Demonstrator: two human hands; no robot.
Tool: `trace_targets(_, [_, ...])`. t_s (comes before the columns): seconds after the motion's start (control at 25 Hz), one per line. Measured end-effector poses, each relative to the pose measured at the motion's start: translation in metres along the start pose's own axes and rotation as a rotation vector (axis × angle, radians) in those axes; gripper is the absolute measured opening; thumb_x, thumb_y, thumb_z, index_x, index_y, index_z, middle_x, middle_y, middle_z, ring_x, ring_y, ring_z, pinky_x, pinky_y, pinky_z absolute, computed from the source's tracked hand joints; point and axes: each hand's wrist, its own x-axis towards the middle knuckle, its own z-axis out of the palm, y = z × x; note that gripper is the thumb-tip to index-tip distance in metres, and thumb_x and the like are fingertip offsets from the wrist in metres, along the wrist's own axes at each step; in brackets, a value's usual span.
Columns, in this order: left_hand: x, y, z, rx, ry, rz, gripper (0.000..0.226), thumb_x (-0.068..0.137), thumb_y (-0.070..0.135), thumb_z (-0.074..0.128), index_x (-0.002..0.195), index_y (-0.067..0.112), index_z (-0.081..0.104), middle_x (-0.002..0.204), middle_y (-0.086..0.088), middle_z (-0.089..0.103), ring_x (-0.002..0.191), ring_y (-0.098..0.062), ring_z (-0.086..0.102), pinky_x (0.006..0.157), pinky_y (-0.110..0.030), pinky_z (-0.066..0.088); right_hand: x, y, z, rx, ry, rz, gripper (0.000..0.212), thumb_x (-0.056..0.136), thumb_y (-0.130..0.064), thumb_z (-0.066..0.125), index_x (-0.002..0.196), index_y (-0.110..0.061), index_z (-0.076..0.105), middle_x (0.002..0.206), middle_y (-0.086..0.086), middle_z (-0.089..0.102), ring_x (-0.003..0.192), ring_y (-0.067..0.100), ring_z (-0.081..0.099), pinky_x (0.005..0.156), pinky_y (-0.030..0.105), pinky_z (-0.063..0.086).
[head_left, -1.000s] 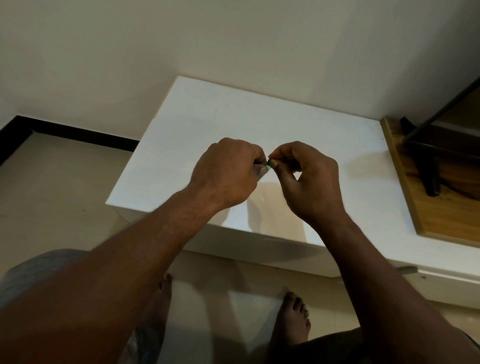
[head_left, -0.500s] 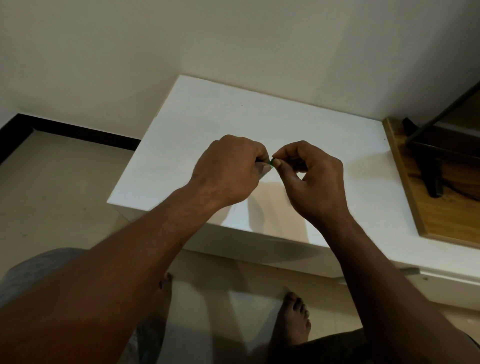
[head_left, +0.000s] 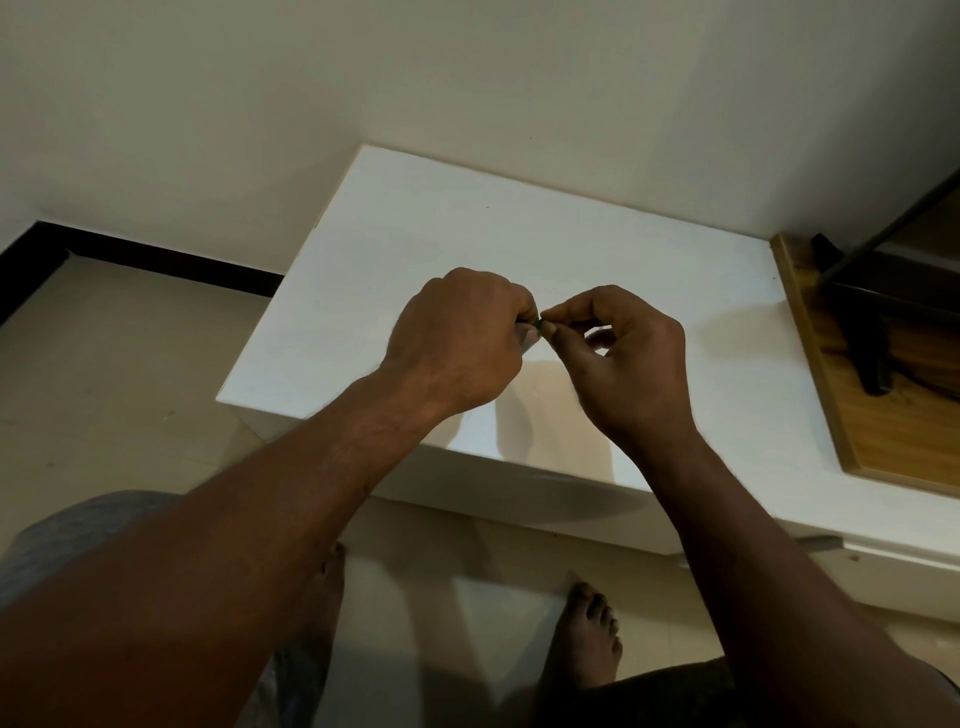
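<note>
Left hand: gripping clear piece; right hand: pinching green bit; risking dropping it onto white table via slipping pinch.

A plain cream wall rises behind a low white cabinet that stands against it. To the left, a beige floor meets the wall at a black skirting strip. On the right, a wooden board bears a black stand, and the dim light casts soft shadows.
</note>
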Motion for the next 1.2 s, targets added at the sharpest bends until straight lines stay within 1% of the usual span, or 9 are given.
trace_targets(0.24, [0.001,-0.001,0.002,-0.034,0.001,-0.040,0.018,0.097,0.033,0.064,0.100,0.025,0.079,0.087,0.003,0.076,0.080,-0.018,0.068,0.076,-0.039,0.059,-0.001,-0.003,-0.001,0.056,-0.067,0.086,0.017,0.092,-0.010,0.072,0.099,-0.023,0.080,0.093,-0.013,0.077,0.087,0.002,0.069,0.072,0.015,0.051])
trace_targets(0.36, [0.006,-0.003,-0.002,-0.189,0.054,-0.108,0.013,0.095,0.030,0.068,0.095,0.025,0.079,0.086,0.008,0.076,0.079,-0.012,0.068,0.072,-0.027,0.053,0.001,-0.005,-0.001,0.167,-0.099,0.215,0.024,0.095,-0.017,0.072,0.117,-0.027,0.073,0.099,-0.013,0.078,0.091,0.001,0.071,0.080,0.020,0.056])
trace_targets(0.44, [0.010,-0.006,-0.006,-0.332,0.100,-0.181,0.011,0.094,0.029,0.071,0.088,0.024,0.079,0.080,0.014,0.073,0.072,-0.002,0.066,0.067,-0.020,0.047,0.000,-0.007,0.003,0.243,-0.139,0.327,0.030,0.096,-0.017,0.073,0.125,-0.026,0.068,0.100,-0.008,0.079,0.093,0.006,0.075,0.087,0.032,0.061])
trace_targets(0.52, [0.011,-0.010,-0.009,-0.443,0.119,-0.257,0.014,0.094,0.028,0.070,0.086,0.021,0.079,0.077,0.015,0.073,0.061,0.004,0.064,0.064,-0.020,0.048,-0.003,-0.008,0.009,0.296,-0.200,0.403,0.028,0.096,-0.015,0.075,0.123,-0.022,0.069,0.095,-0.003,0.081,0.089,0.010,0.078,0.086,0.037,0.064])
trace_targets(0.64, [0.012,-0.013,-0.013,-0.529,0.099,-0.322,0.015,0.095,0.028,0.068,0.085,0.022,0.078,0.078,0.013,0.075,0.056,0.005,0.063,0.059,-0.019,0.045,-0.008,-0.010,0.015,0.374,-0.189,0.449,0.022,0.094,-0.012,0.077,0.114,-0.019,0.071,0.088,0.000,0.081,0.081,0.013,0.080,0.077,0.030,0.063])
trace_targets(0.76, [0.013,-0.014,-0.013,-0.538,0.096,-0.366,0.011,0.094,0.028,0.070,0.092,0.021,0.079,0.085,0.010,0.078,0.076,-0.005,0.071,0.068,-0.029,0.058,-0.009,-0.010,0.018,0.423,-0.115,0.490,0.017,0.092,-0.010,0.077,0.103,-0.017,0.067,0.084,0.002,0.082,0.077,0.015,0.080,0.073,0.028,0.064])
trace_targets(0.84, [0.012,-0.013,-0.013,-0.520,0.104,-0.400,0.016,0.093,0.030,0.072,0.104,0.019,0.078,0.090,0.006,0.078,0.088,-0.014,0.072,0.079,-0.034,0.062,-0.010,-0.007,0.021,0.369,-0.084,0.492,0.013,0.093,-0.012,0.077,0.098,-0.018,0.067,0.084,0.002,0.081,0.075,0.013,0.080,0.072,0.029,0.065])
trace_targets(0.96, [0.011,-0.012,-0.014,-0.415,0.118,-0.384,0.027,0.092,0.035,0.073,0.115,0.022,0.074,0.092,0.004,0.079,0.081,-0.013,0.071,0.087,-0.034,0.059,-0.013,-0.004,0.028,0.167,-0.082,0.461,0.012,0.095,-0.019,0.076,0.090,-0.028,0.069,0.082,-0.009,0.077,0.071,0.008,0.077,0.073,0.029,0.066])
trace_targets(1.2, [0.009,-0.013,-0.015,-0.335,0.142,-0.372,0.022,0.092,0.036,0.072,0.110,0.023,0.075,0.099,0.002,0.079,0.085,-0.016,0.072,0.091,-0.036,0.058,-0.018,-0.004,0.052,-0.017,-0.130,0.418,0.005,0.095,-0.026,0.072,0.093,-0.028,0.068,0.085,-0.006,0.076,0.077,0.012,0.072,0.078,0.035,0.063])
